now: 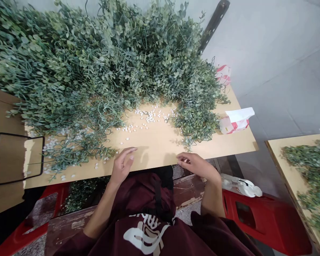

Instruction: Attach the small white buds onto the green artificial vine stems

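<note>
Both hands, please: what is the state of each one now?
Left bare hand: open, fingers slightly bent, holding nothing.
Right bare hand: partly open, fingers curled, nothing visible inside.

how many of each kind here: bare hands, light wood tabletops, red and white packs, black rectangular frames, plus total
hands: 2 (left hand, right hand)
tabletops: 2 (near one, far right one)
packs: 2 (front, back)
black frame: 1
total: 7
</note>
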Motion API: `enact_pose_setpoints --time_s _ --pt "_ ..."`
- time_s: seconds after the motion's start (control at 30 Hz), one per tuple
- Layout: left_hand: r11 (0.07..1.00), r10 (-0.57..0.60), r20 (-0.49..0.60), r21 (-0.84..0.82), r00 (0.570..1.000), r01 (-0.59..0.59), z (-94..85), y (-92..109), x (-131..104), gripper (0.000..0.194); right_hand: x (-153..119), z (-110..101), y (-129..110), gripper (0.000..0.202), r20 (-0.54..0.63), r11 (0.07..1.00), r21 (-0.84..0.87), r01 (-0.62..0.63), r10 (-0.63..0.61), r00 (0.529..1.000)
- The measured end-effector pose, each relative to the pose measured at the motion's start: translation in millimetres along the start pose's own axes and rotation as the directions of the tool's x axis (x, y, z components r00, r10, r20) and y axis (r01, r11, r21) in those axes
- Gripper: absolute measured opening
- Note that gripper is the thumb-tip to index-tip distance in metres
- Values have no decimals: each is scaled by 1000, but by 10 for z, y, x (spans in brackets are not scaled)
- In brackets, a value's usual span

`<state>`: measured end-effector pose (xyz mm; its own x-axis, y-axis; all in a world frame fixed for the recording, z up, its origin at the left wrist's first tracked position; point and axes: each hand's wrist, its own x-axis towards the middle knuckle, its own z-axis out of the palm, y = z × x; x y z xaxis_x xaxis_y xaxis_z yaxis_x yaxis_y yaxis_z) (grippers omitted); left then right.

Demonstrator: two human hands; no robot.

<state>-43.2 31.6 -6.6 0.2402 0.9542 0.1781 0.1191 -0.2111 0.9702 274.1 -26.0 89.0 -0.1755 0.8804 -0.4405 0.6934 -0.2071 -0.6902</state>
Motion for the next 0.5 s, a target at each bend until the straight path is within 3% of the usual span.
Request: enact_pose_setpoints --time_s 0.1,0.2,0.27,0.33,0.4,0.5 --pt "992 49 18 112 999 -51 1 20 17 25 506 -116 -243 27 -97 982 0 191 -190 977" --pt "982 87 -14 169 996 -83 14 8 17 23 1232 -232 -513 30 -321 967 -86 241 -256 912" --pt "975 115 -31 196 993 -107 26 -4 14 22 1713 -293 -694 36 -487 966 -211 150 -237 840" --pt "969 129 -42 219 991 -117 34 -12 11 22 2104 -329 -853 46 -573 937 -348 -14 -201 795" --pt "967 125 -55 229 991 -110 36 -16 11 23 2368 -349 -966 51 -578 883 -447 -139 -166 799" --pt "971 116 -74 220 991 -97 32 -24 11 23 2535 -397 -1036 46 -564 831 -505 -233 -113 818"
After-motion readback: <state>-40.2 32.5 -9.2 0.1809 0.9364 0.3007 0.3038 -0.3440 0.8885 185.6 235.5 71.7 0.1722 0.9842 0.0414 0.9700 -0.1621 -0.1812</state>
